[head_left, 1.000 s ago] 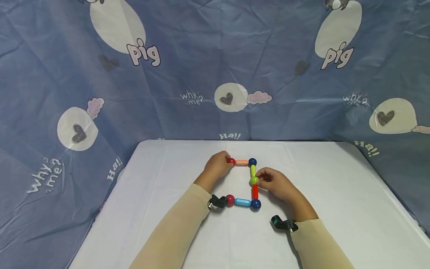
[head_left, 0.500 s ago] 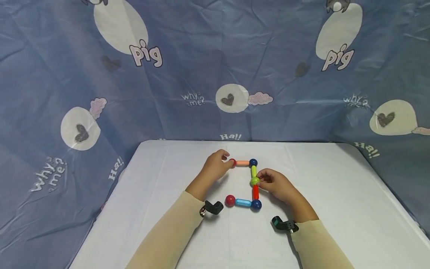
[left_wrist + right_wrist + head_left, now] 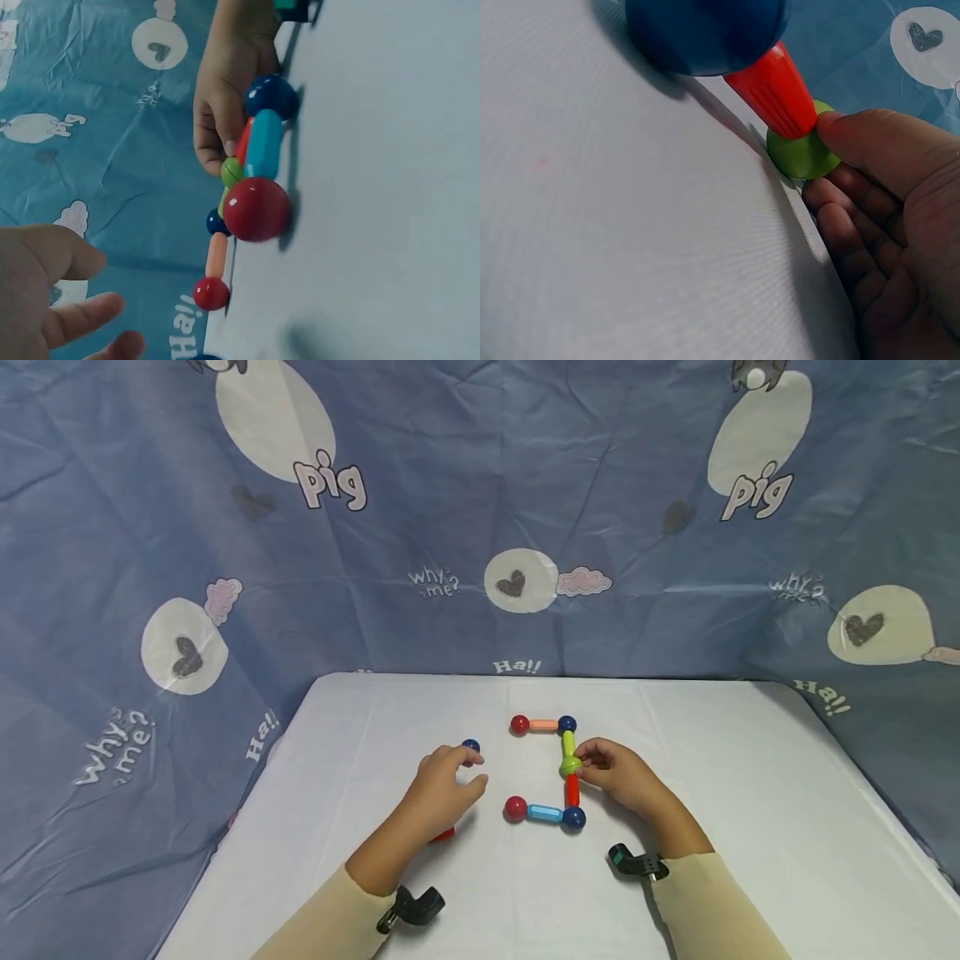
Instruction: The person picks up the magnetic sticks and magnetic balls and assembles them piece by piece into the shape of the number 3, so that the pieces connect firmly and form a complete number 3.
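My right hand pinches a green ball between thumb and fingers; the right wrist view shows this green ball close up. A lime stick runs from it to a far blue ball, and a red stick to a near blue ball. From these, a peach stick and a light blue stick lead left, each ending in a red ball. My left hand holds nothing, fingers spread, left of this linked shape.
Just beyond the left fingers is a loose blue ball, partly covered. Another red piece shows beneath the left hand, mostly hidden. A white cloth covers the table, and a blue printed curtain hangs behind it.
My left hand has let go of the far red ball and moved left and nearer, uncovering that ball. My right hand stays at the green ball.
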Tool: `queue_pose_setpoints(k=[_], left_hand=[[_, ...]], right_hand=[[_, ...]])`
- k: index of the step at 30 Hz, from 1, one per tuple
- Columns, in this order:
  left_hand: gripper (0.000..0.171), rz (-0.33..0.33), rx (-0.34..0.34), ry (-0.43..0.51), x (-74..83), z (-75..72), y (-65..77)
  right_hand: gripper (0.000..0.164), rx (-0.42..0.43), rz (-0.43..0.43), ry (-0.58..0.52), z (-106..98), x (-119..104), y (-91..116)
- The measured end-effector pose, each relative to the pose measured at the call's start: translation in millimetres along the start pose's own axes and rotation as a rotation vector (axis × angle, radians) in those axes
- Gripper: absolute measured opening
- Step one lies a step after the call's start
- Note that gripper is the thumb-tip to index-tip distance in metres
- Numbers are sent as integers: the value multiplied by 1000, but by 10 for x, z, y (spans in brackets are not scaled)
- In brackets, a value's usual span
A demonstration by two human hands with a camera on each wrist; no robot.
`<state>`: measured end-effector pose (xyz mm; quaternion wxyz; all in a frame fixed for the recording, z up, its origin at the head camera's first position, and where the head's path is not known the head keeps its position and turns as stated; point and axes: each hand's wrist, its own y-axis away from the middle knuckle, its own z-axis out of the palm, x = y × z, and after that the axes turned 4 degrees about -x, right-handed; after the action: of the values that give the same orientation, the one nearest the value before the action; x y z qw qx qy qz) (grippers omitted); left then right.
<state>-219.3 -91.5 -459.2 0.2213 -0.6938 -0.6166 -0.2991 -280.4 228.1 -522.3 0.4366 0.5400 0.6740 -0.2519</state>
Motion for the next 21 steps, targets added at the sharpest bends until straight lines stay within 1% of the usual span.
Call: queue_pose_setpoints(k=[3, 5, 7, 11, 14, 17, 21], left_hand=[[31, -1, 31, -114, -123, -35, 174], [33, -1, 36, -183, -224, -59, 268], [36, 0, 28, -220, -323, -84, 352], [45, -22, -6, -213, -486, -110, 498], [52, -31, -31, -199, -559, -117, 571], [57, -35, -50, -186, -599, -111, 602], [54, -23, -43, -176, -636, -93, 599]], right_hand=[[28, -5, 0, -13, 21, 0, 8], [28, -10, 1, -20, 36, 2, 12], [27, -10, -4, -25, 48, 2, 12], [27, -10, -9, -18, 53, -7, 8], [26, -4, -10, -3, 43, -12, 3], [27, 1, -4, 3, 28, -8, -3], [27, 4, -1, 1, 16, 16, -20]])
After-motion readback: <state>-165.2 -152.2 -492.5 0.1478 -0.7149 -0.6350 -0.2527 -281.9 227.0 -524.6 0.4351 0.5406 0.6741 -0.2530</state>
